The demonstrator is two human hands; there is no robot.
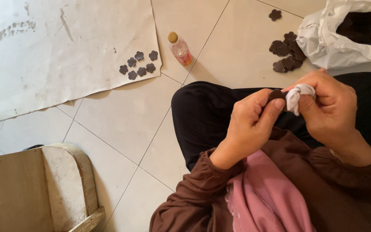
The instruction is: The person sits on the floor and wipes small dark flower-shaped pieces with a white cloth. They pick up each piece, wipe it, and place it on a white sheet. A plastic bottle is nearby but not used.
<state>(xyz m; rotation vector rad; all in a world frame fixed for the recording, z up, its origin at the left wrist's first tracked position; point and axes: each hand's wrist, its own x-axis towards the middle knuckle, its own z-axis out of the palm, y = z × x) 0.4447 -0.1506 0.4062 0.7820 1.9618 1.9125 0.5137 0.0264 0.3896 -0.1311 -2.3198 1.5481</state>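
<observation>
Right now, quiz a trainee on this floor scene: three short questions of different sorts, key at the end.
1. True or false: the left hand pinches a dark flower-shaped piece.
2. What does the right hand press against that piece? A) white cloth B) brush C) bottle
3. How many flower pieces lie on the white paper sheet?

Key: 1 true; 2 A; 3 six.

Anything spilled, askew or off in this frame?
Mostly tidy. One dark flower-shaped piece lies alone on the tile, apart from the loose pile beside the white plastic bag. The small bottle lies on its side on the floor. The paper sheet is smudged, its corner lifted.
</observation>
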